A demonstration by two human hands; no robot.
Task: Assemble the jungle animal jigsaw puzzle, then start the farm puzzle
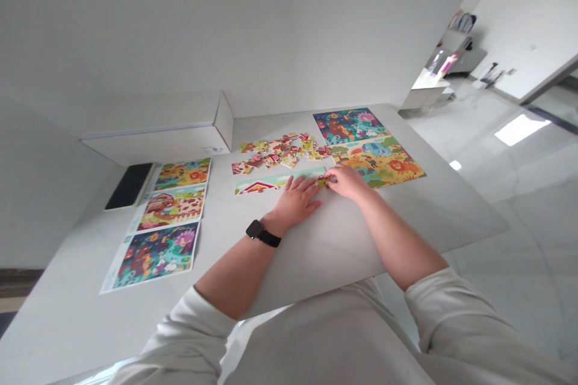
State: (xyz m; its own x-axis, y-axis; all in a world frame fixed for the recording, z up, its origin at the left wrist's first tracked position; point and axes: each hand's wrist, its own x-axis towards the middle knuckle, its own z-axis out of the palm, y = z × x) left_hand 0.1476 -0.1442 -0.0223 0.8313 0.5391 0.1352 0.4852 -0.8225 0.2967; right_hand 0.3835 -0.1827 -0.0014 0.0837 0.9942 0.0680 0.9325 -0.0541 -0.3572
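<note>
Puzzle piece [323, 181] sits pinched in the right hand [347, 183] at twelve o'clock; the left hand [293, 200] lies open and flat on the table [343, 240], just below the puzzle strip [280, 180] and loose pieces [280, 153].

The jigsaw piece [322, 181] in the right hand [347, 183] is yellow-green flecked with red. The loose jigsaw pieces [280, 153] at twelve o'clock mix red, cream and green. The picture sheets [156, 255] at ten o'clock show teal, purple and orange; the puzzle panel [377, 162] at one o'clock is golden yellow with red flowers. The worktop [361, 234] is pale grey.
</note>
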